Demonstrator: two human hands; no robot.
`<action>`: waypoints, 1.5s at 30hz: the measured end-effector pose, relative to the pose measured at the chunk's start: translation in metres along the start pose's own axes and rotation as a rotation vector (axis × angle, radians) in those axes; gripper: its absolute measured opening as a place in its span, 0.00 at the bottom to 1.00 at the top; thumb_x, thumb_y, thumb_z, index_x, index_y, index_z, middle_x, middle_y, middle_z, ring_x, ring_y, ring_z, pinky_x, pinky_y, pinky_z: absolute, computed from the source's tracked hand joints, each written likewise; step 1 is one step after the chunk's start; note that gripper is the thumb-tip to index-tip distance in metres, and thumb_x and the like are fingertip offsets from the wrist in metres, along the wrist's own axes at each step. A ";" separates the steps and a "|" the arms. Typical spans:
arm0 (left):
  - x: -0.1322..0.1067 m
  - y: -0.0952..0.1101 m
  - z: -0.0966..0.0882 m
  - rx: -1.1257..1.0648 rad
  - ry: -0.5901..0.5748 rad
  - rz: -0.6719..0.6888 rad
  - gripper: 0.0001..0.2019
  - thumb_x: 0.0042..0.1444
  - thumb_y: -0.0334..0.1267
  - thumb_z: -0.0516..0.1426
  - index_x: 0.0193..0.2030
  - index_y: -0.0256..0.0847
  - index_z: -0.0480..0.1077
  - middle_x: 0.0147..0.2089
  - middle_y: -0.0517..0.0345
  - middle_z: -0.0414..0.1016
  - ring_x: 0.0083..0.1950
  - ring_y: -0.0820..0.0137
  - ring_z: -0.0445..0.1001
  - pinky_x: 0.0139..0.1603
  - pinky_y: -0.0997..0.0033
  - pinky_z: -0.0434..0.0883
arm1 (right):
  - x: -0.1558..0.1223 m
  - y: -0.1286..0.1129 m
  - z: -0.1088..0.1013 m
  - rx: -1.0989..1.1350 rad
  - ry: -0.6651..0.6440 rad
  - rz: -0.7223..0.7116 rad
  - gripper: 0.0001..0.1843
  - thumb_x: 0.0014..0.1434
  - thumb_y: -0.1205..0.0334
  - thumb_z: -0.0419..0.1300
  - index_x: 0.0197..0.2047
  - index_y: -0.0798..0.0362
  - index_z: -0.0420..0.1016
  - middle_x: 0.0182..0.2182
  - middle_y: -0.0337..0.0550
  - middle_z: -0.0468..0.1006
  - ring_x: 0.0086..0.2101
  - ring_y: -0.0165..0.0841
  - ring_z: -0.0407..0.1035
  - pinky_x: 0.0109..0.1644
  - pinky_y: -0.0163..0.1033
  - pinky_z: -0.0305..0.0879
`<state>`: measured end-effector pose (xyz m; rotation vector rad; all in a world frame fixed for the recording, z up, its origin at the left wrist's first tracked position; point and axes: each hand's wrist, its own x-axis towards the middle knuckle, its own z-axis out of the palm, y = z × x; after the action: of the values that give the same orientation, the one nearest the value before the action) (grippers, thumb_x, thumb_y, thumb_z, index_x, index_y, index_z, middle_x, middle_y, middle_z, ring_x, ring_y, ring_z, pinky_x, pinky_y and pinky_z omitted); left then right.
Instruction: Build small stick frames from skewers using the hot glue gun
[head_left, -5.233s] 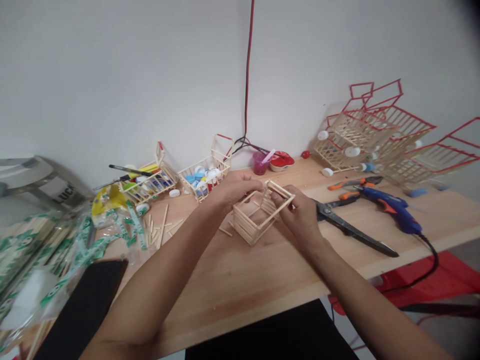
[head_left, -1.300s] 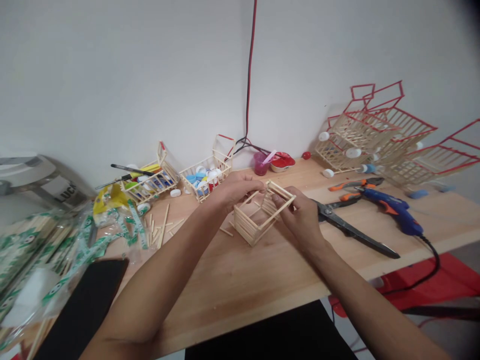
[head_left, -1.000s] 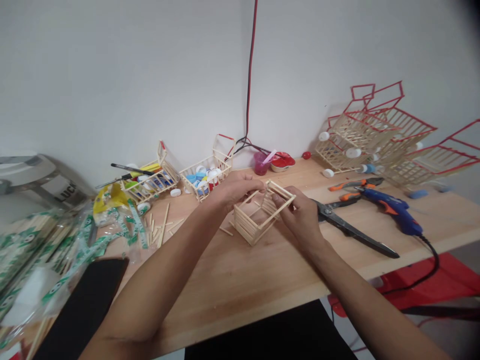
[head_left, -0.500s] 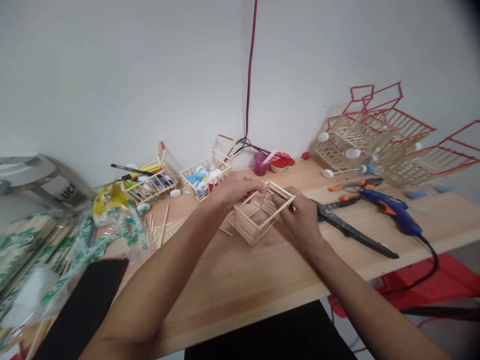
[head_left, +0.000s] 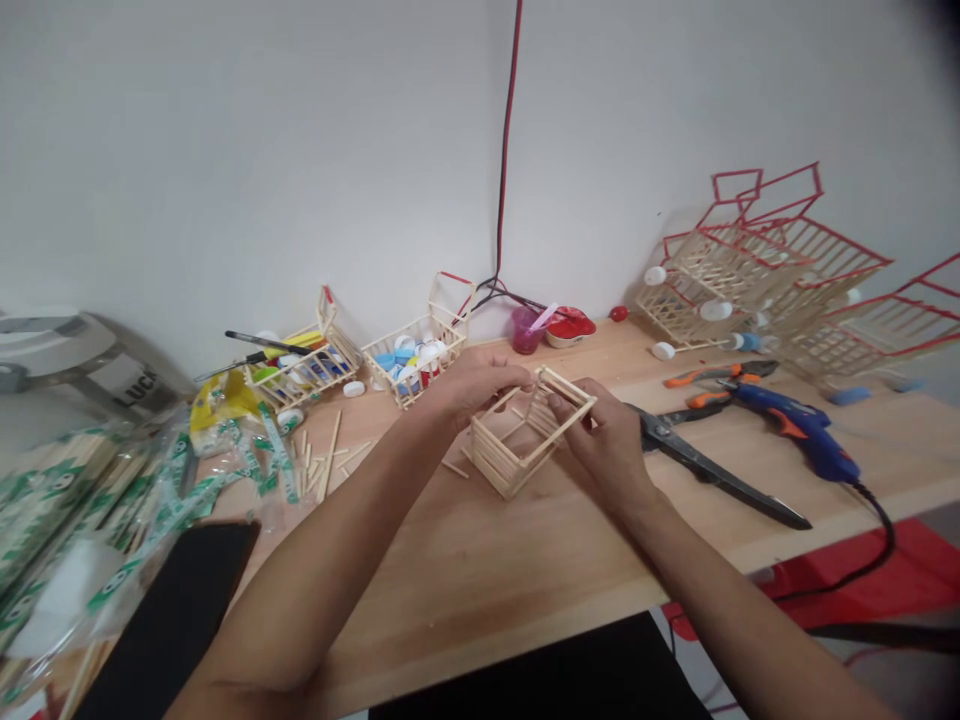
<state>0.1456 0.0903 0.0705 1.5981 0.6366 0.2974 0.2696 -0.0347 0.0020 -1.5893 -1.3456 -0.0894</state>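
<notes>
A small open box of pale wooden sticks rests on the wooden table in the middle of the view. My left hand curls over its far left rim, fingers pinched on the top stick. My right hand grips the near right corner, thumb and fingers pressed on the top rail. Both hands are closed on the box.
Black scissors, orange pliers and a blue glue gun lie to the right. Red-rimmed stick baskets stack at the far right. Two small baskets of bottle caps stand at the wall. Loose sticks and plastic packets lie left.
Both hands keep their hold on the stick box; only the camera has shifted a little, so everything sits slightly further right.
</notes>
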 end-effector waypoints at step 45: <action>-0.008 0.010 0.006 -0.025 0.079 -0.036 0.12 0.47 0.29 0.60 0.17 0.35 0.63 0.13 0.67 0.59 0.16 0.83 0.54 0.18 0.80 0.49 | -0.001 -0.004 0.000 0.040 0.000 0.063 0.10 0.62 0.60 0.54 0.35 0.54 0.74 0.30 0.41 0.73 0.30 0.31 0.66 0.33 0.36 0.59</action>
<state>0.1449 0.0807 0.0806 1.5551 0.7189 0.3418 0.2658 -0.0356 0.0038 -1.5967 -1.2883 -0.0240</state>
